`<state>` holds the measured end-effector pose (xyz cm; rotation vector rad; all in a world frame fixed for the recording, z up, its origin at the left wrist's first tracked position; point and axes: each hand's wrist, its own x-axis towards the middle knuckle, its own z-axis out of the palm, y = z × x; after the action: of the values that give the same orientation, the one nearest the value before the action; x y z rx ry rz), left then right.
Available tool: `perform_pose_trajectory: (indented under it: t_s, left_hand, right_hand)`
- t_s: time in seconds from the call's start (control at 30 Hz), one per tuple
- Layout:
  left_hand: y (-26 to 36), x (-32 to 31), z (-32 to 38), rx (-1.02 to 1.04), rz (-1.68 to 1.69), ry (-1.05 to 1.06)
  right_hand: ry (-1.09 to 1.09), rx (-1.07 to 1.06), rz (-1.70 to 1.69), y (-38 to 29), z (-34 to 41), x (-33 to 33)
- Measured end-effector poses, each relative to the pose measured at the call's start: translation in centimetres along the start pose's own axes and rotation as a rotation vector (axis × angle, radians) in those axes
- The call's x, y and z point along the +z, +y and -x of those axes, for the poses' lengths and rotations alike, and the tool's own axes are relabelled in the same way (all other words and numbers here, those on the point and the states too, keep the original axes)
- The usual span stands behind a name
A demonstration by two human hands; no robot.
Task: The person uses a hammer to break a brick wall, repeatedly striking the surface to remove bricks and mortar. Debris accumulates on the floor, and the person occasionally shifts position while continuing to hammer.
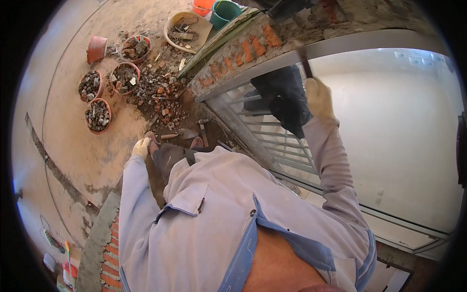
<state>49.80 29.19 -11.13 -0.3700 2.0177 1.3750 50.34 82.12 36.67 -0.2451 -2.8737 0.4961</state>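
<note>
My right hand (319,96), in a pale work glove, grips the dark handle of a tool (306,66). The tool's blurred head lies against the metal frame (328,47) below the rough brick and mortar edge (245,53); its kind is unclear. My left hand (141,148), also gloved, hangs low beside my foot; its fingers and anything in them cannot be made out. A pointing trowel (188,134) with a wooden handle and a hammer (203,132) lie on the ground by my feet.
Several buckets of rubble (125,78) stand at the left, beside loose rubble (166,98). A tipped bucket (97,49), a round basin (175,43) and a green bucket (224,15) are farther off. Metal window bars (281,140) and torn black sheeting (282,96) are at the right.
</note>
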Motion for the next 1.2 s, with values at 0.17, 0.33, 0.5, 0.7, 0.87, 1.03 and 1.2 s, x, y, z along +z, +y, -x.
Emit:
perform_pose_trajectory:
  t_s: [0.17, 0.33, 0.5, 0.7, 0.87, 1.03, 1.2]
  left_hand:
    - [0.2, -0.2, -0.1, 0.051, 0.072, 0.008]
    - [-0.3, -0.3, 0.1, -0.028, -0.056, 0.002]
    - [-2.0, -0.5, -0.2, 0.018, 0.029, 0.056]
    - [-4.8, -0.9, -1.5, -0.003, -0.057, -0.022]
    - [-4.5, -0.8, -2.2, -0.057, 0.117, -0.001]
    - [-3.2, -0.7, -2.0, 0.002, 0.05, 0.005]
    - [2.5, 0.0, -1.1, 0.313, -0.55, -0.15]
  right_hand:
    - [0.087, -0.344, -0.018, 0.4, 0.2, 0.1]
    - [0.038, -0.156, 0.033, 0.1, -1.0, 0.9]
    - [-0.027, -0.08, -0.188, -0.1, -0.5, 0.7]
    - [-0.06, 0.126, -0.074, 0.6, -0.4, 1.4]
    - [-0.013, 0.02, -0.271, 0.2, -0.1, 0.9]
    - [-0.03, -0.235, 0.13, -0.4, 0.6, 2.1]
    - [-0.209, 0.242, -0.278, -0.8, 5.9, 5.8]
